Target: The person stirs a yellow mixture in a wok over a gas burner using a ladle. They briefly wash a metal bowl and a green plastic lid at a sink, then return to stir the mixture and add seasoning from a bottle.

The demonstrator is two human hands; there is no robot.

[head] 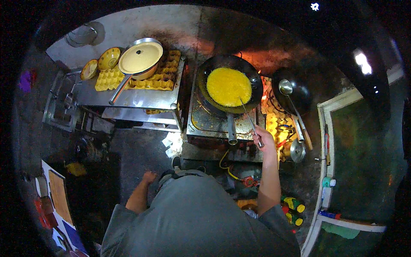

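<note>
My right hand (pixel 264 138) grips a thin metal utensil (pixel 248 115) by its handle; its tip rests at the lower right edge of a round yellow layer of food (pixel 229 86), which looks like egg. That food lies in a dark wok (pixel 205 61) on a gas stove (pixel 208 123). The wok's handle (pixel 231 128) points towards me, left of my right hand. My left hand (pixel 149 177) hangs low by my side, away from the stove, with its fingers curled; nothing shows in it.
On the steel table (pixel 128 99) at left, a lidded pan (pixel 140 57) stands on egg trays (pixel 163 85) beside patterned bowls (pixel 109 58). Right of the stove are a second dark wok (pixel 300 93), a ladle (pixel 285 87) and a lidded pot (pixel 297 151). A yellow gas hose (pixel 224 162) runs below.
</note>
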